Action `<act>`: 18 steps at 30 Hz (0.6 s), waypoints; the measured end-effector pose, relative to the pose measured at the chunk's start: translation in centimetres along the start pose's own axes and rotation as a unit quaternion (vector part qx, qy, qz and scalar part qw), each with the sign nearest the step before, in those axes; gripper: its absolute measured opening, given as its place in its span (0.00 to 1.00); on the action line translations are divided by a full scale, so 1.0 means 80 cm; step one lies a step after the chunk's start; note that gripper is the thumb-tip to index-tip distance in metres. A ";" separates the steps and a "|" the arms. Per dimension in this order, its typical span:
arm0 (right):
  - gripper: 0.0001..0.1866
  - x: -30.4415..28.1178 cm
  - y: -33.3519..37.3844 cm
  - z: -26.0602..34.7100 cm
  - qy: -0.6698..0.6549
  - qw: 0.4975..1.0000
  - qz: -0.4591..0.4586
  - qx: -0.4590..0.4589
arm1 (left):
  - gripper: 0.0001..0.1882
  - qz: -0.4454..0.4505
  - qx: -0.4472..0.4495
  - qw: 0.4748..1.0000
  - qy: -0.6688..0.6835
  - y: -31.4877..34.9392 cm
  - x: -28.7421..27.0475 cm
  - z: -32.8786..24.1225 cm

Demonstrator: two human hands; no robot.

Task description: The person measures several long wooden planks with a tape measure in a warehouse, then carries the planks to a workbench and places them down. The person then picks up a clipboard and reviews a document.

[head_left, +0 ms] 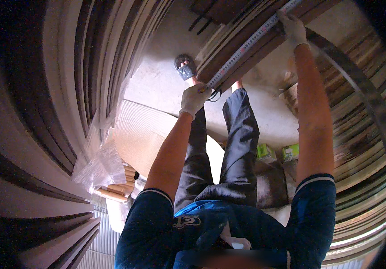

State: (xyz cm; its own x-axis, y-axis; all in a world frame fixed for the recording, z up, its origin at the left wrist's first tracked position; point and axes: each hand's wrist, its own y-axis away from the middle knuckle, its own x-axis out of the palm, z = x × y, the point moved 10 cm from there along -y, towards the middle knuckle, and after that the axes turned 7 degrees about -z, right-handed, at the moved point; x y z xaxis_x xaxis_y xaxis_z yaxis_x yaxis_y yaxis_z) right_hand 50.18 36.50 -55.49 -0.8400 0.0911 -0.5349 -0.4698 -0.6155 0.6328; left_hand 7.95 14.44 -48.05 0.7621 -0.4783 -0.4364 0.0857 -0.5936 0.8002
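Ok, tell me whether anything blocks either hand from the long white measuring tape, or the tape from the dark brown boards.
Nothing visible does. The white-gloved left hand holds the near end of the white measuring tape; the white-gloved right hand is on it farther along. It runs along the boards.

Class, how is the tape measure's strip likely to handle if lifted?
The strip probably flexes easily, since it looks thin. It is likely light for its length, being narrow. Unsupported, it may sag, though here it lies straight along the brown board.
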 end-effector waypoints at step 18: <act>0.29 -0.010 0.028 0.073 0.245 0.959 -0.073 -0.126 | 0.17 0.031 -0.027 0.999 0.023 -0.014 0.011 0.018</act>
State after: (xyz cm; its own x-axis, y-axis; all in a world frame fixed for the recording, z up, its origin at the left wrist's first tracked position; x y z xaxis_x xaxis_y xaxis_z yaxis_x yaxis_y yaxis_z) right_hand 48.22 39.63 -50.37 -0.5131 -0.1489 -0.8453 -0.4406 -0.7995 0.4083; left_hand 7.63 13.75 -49.95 0.7962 -0.4815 -0.3663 0.0710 -0.5269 0.8469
